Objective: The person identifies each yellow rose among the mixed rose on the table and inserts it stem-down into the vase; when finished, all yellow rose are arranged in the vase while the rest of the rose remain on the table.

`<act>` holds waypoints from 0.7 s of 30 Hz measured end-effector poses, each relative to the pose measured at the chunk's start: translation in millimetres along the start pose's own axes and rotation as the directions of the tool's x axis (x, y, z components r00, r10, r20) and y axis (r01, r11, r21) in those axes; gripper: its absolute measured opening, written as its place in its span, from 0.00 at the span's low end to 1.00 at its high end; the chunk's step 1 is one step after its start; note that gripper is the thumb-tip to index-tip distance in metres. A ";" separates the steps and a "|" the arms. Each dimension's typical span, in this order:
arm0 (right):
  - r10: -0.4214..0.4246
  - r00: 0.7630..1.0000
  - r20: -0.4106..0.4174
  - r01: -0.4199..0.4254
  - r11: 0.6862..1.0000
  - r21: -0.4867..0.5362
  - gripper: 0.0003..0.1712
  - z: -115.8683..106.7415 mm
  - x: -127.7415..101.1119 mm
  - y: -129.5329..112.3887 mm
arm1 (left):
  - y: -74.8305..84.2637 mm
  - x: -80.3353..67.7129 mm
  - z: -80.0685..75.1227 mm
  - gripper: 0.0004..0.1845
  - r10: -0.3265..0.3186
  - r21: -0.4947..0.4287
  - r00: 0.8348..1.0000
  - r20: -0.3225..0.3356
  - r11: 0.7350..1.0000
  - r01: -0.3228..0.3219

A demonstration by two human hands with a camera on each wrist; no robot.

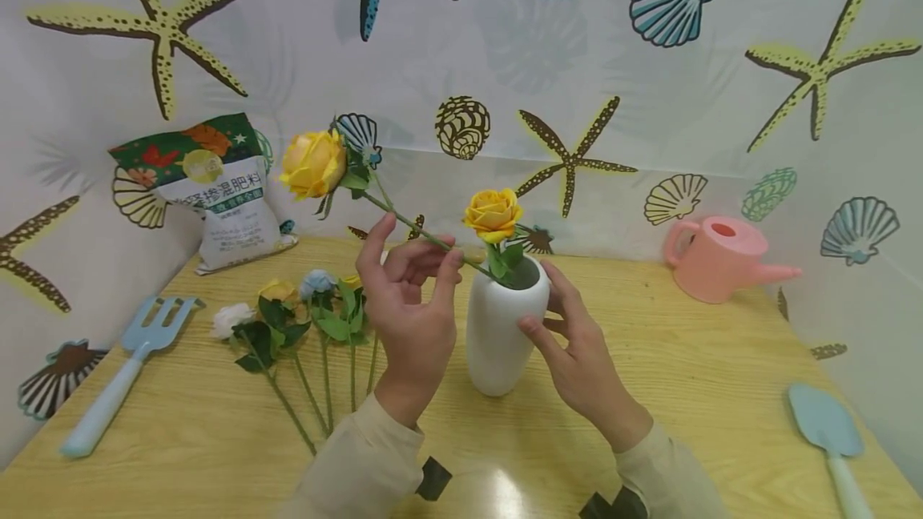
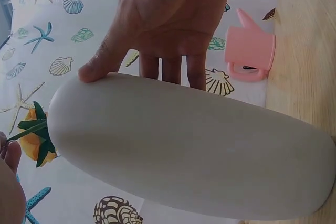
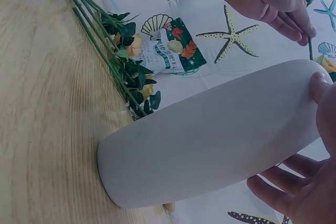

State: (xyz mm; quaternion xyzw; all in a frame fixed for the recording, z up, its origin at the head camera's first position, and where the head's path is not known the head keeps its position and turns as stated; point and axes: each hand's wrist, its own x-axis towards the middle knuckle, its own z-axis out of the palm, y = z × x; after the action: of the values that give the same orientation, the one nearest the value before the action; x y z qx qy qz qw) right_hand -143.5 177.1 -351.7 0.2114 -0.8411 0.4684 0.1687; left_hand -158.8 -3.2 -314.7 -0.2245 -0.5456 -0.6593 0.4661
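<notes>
fingers of the left hand (image 1: pixel 411 303) pinched the stem of a rose (image 1: pixel 314 163), tilting it so its lower end pointed into the mouth of the vase (image 1: pixel 501 335), where a second rose (image 1: pixel 493 215) already stood. the right hand (image 1: pixel 577 351) rested against the vase's side with thumb and fingers spread and fairly straight, seemingly to steady it; in the left wrist view that thumb (image 2: pixel 97 69) pressed near the rim. the vase stood upright on the wooden surface (image 1: pixel 685 375). spare flowers (image 1: pixel 303 319) lay just to its left, with a fork (image 1: pixel 126 367) and bag (image 1: pixel 216 191) beyond, a can (image 1: pixel 714 259) and trowel (image 1: pixel 829 431) well to the right. starfish-and-shell sheeting (image 1: pixel 649 86) walled the space.
</notes>
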 end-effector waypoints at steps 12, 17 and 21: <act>0.023 1.000 0.010 -0.024 1.000 0.014 0.42 0.9 -0.2 0.9 | -1.1 -3.5 1.2 0.25 -0.037 0.217 0.990 0.133 0.976 0.007; 0.020 1.000 0.010 -0.020 1.000 0.010 0.42 0.9 0.0 0.9 | -0.2 -3.1 1.2 0.19 -0.046 0.261 0.989 0.139 0.965 0.009; 0.014 1.000 0.008 -0.014 1.000 0.011 0.42 1.0 -0.6 1.0 | 1.0 -3.4 0.9 0.15 -0.057 0.300 0.987 0.148 0.954 0.010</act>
State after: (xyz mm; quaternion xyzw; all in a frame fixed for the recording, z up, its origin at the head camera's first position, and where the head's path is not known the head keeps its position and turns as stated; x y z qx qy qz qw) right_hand -143.6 176.8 -353.3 0.2082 -0.8406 0.4735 0.1610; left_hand -156.5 -1.0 -316.7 -0.1927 -0.6773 -0.5577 0.4395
